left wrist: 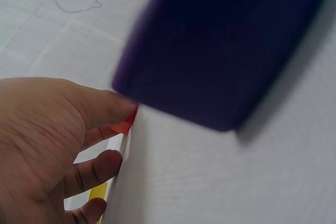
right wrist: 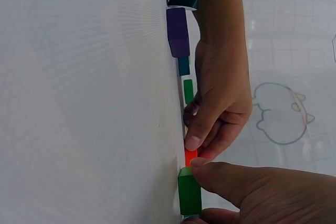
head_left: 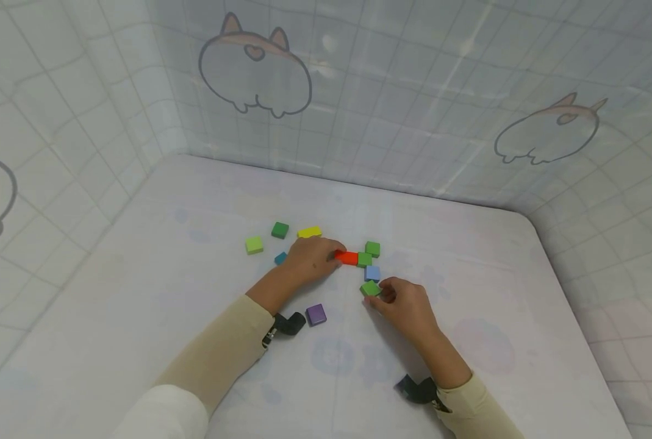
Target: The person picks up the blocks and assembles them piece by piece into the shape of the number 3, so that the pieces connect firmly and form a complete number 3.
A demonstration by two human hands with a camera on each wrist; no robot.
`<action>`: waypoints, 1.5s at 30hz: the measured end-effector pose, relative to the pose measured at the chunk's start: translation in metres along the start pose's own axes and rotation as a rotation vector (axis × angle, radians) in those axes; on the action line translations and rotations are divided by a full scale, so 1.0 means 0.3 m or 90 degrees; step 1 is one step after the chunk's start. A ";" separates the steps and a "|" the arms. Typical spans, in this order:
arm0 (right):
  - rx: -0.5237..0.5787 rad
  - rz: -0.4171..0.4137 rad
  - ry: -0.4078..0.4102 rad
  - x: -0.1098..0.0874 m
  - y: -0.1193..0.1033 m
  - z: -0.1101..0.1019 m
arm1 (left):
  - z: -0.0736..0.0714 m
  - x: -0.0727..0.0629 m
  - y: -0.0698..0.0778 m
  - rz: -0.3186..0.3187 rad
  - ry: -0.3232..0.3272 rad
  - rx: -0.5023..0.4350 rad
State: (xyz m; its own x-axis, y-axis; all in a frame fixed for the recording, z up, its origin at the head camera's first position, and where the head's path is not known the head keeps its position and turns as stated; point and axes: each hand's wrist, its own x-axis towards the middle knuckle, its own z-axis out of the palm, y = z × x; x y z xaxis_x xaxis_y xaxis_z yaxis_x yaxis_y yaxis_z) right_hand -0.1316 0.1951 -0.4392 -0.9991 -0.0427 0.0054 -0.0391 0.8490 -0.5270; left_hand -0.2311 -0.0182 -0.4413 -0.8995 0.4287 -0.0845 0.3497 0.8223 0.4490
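My left hand [head_left: 310, 259] pinches the left end of a red block [head_left: 350, 258] lying on the table, thumb and index finger at it in the left wrist view. The red block's right end meets a green block [head_left: 365, 260]. Another green block [head_left: 372, 249] sits just behind that one, and a light blue block [head_left: 372, 274] just in front. Between thumb and fingers, my right hand [head_left: 410, 305] grips a green block [head_left: 370, 288], turned at an angle by the light blue block's front edge. Fingers hide part of the red block.
A purple block [head_left: 316, 314] lies in front of my left hand, looming large in the left wrist view. Around that hand's far side are yellow [head_left: 309, 232], dark green [head_left: 280, 230], lime [head_left: 254, 245] and teal [head_left: 280, 258] blocks. Patterned sheeting [head_left: 391, 110] stands behind the table.
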 end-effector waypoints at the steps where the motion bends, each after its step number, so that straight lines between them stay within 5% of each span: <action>1: 0.001 0.001 0.000 0.000 0.000 0.000 | 0.000 0.000 0.000 0.000 0.000 0.002; 35: -0.001 -0.008 -0.007 0.007 -0.004 -0.004 | 0.014 0.006 -0.010 -0.004 0.013 -0.009; 45: -0.002 -0.015 -0.001 0.003 0.001 -0.003 | 0.008 0.005 -0.001 -0.010 -0.011 -0.013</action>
State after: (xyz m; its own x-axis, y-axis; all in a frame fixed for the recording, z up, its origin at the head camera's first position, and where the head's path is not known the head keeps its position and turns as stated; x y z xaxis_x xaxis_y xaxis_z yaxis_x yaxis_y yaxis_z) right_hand -0.1324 0.1957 -0.4384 -0.9978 -0.0635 0.0173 -0.0632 0.8497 -0.5235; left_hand -0.2318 -0.0170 -0.4438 -0.9001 0.4222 -0.1077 0.3297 0.8214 0.4654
